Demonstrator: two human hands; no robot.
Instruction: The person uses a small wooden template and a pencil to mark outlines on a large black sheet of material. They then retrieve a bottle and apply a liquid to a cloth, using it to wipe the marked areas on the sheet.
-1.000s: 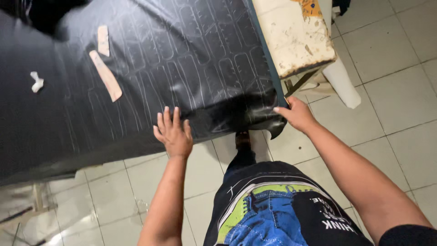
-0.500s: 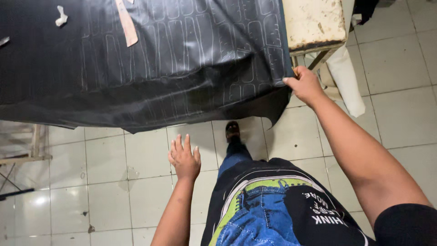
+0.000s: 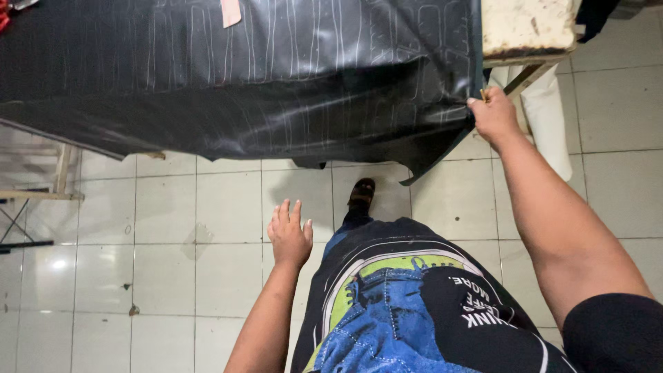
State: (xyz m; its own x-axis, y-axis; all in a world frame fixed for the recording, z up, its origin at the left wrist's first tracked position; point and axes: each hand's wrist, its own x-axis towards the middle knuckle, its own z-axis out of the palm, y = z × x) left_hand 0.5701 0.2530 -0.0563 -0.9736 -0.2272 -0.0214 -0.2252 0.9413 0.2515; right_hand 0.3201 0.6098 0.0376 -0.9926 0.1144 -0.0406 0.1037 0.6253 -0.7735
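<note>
Sheet: a large black sheet [image 3: 276, 83], glossy like vinyl or faux leather, marked with thin pale outlines. It covers the table from about 9 o'clock to 1 o'clock in the view, and its near edge hangs over the table side.
Right hand: the right hand [image 3: 494, 117] is at 2 o'clock, fingers closed and pinching the sheet's corner edge just beside the table end.
Left hand: the left hand [image 3: 290, 235] hangs free near the centre, fingers spread, touching nothing, well below the drooping edge.
Handling: the sheet looks limp and soft, folding under its own weight, likely rather heavy for its size and smooth enough to slide. Edges and corners seem the best places to take hold.
Other things: a pinkish paper strip [image 3: 231, 11] lies on the sheet at 12 o'clock.
Surface: a worn pale table top [image 3: 528, 27] shows bare at 1 o'clock.
Room: a white tiled floor [image 3: 173, 276], scuffed in spots; a wooden frame [image 3: 41, 186] at 9 o'clock.
</note>
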